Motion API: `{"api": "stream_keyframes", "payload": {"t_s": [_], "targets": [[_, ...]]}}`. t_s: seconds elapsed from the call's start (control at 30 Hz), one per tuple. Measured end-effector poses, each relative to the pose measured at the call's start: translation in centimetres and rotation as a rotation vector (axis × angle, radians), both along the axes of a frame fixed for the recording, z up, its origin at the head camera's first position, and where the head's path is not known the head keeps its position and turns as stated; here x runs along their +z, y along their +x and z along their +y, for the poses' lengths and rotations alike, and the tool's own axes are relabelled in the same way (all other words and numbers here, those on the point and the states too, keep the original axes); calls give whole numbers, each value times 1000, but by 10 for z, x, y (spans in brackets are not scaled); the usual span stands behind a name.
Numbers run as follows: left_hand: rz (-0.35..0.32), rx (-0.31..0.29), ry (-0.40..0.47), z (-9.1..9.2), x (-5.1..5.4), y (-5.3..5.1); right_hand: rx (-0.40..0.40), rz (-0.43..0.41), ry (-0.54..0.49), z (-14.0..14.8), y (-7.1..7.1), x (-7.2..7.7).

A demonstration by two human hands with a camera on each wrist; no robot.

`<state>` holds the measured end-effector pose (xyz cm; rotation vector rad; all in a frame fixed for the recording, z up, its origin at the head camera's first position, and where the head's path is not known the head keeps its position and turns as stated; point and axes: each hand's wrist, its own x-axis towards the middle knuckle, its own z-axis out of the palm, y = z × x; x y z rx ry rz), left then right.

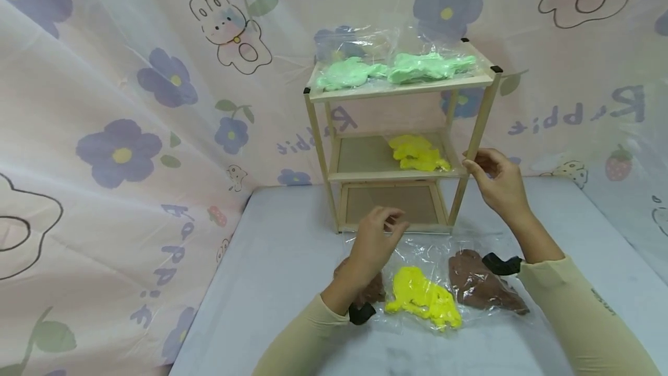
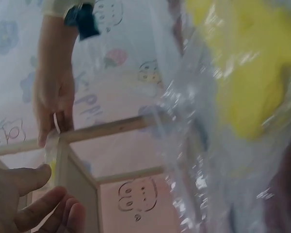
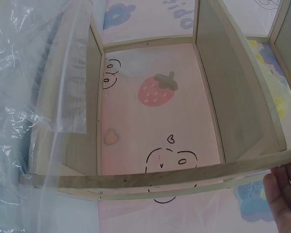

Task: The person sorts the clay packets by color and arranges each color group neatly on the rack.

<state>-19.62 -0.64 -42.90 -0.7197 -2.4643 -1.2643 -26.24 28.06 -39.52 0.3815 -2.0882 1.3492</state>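
1. On the near side of the wooden rack (image 1: 315, 132), two beige sleeves (image 1: 302, 341) reach over a white surface (image 1: 271, 283); a black band (image 1: 361, 313) sits at one wrist and a black piece (image 1: 502, 264) at the other.
2. Just before the rack's foot, three clear plastic bags lie flat on the surface in a row: a left brown bag (image 1: 373, 292), partly hidden by the left forearm, a front yellow bag (image 1: 423, 297) in the middle, and a right brown bag (image 1: 477, 283).
3. Before the rack's lowest shelf (image 1: 386, 196) hangs the left hand (image 1: 376, 239), fingers loosely bent and holding nothing, above the row of bags.
4. At the rack's right front post, level with the middle shelf (image 1: 360, 158), the right hand (image 1: 498, 181) pinches the wood between thumb and fingers.
5. Inside the rack, a second yellow bag (image 1: 416, 152) lies toward the right of the middle shelf, near the right hand's fingertips and farther back than the left hand.
6. Atop the rack, higher than both hands, lie two bags of pale green stuff side by side: a left green bag (image 1: 347, 74) and a right green bag (image 1: 430, 68).
7. Behind the rack and to both its sides hangs a pale pink cloth (image 1: 282, 91) printed with purple flowers, rabbits, strawberries and lettering.
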Motion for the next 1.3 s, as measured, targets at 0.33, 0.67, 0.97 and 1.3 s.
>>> {"api": "stream_keyframes", "payload": {"t_s": [0.33, 0.67, 0.97, 1.3], "targets": [[-157, -42, -175, 0, -31, 33, 8, 12, -3, 0, -1, 0], [-167, -57, -342, -4, -52, 55, 8, 14, -3, -2, 1, 2], [-70, -45, -542, -1, -68, 66, 9, 10, 3, -2, 1, 2], [-156, -28, -599, -2, -75, 65, 14, 15, -2, -2, 1, 1]]}}
